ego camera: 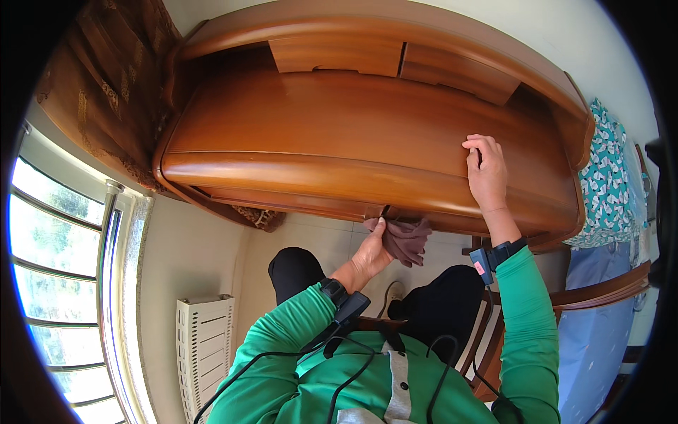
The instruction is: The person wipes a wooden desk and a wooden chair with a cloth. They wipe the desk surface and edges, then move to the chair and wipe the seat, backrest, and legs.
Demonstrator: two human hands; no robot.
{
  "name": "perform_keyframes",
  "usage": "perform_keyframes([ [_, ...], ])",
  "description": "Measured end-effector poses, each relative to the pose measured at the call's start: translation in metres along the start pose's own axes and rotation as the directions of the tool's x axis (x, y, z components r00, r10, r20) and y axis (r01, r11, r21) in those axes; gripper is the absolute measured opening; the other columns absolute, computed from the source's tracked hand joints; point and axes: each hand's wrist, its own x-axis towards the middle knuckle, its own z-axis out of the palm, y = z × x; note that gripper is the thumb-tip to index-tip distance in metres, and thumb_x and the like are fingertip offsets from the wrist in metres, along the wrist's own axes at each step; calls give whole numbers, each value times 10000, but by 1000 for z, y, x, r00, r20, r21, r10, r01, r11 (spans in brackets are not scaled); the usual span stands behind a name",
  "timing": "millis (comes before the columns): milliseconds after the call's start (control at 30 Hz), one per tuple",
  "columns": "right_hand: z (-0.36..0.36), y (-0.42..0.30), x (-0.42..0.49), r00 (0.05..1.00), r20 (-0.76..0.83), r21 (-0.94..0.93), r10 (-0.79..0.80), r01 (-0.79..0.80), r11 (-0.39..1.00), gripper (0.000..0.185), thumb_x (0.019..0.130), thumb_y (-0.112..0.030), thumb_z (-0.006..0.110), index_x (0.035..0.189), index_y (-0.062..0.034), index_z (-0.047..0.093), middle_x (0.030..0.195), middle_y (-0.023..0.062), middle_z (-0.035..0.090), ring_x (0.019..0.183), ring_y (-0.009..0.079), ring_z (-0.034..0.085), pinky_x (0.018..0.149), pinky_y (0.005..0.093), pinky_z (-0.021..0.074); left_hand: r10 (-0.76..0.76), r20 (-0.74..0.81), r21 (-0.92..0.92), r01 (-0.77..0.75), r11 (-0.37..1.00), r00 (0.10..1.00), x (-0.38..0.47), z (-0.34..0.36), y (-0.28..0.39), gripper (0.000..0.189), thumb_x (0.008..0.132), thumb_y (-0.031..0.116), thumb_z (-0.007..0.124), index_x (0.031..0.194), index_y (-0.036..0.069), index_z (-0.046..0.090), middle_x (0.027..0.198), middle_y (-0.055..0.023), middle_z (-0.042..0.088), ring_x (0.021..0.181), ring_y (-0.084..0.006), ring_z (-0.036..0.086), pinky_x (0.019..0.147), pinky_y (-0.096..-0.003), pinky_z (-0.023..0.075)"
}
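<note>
My left hand grips a brown-mauve cloth at the front underside of a glossy wooden desk. The thumb presses on top near a dark gap in the drawer front, and the cloth hangs down to the right of the fingers. My right hand rests over the right part of the desktop with its fingers curled loosely and nothing visible in it. Whether its fingertips touch the wood, I cannot tell.
A raised shelf with two small drawers runs along the desk's back. Brown curtains and a barred window are at left, above a white radiator. Patterned teal fabric lies at right. Cables trail from my wrist straps.
</note>
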Motion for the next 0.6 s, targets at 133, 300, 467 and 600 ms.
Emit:
perform_keyframes([
  [133,0,-1,-1,1000,-8,3,6,-6,1000,98,900,-35,597,952,-113,628,1083,24,673,1014,281,614,836,394,532,-71,30,353,56,934,997,-28,39,14,519,1094,438,416,1407,26,449,1426,-122,550,1297,-264,551,1099,-430,452],
  [300,-1,0,-2,999,-43,2,-12,12,1000,89,896,-44,601,941,-116,628,1074,32,673,1005,293,612,841,400,534,-177,243,712,-51,700,954,-64,77,41,560,1083,503,402,1257,-5,557,1232,-139,671,999,-206,669,813,-325,561],
  [467,-1,1,-3,998,-59,66,3,1,998,95,867,-34,625,909,-116,650,1062,52,680,990,311,611,835,413,532,43,269,774,-243,584,962,-86,118,47,545,1079,523,396,1170,15,572,1041,-113,722,699,-144,651,573,-257,490],
  [600,-16,-6,-8,994,43,339,104,-113,934,137,895,-41,606,935,-109,717,1036,62,721,992,273,623,900,362,516,125,255,820,-283,497,959,-95,138,56,512,1083,503,404,1190,26,558,870,-83,691,660,-149,648,566,-256,491],
])
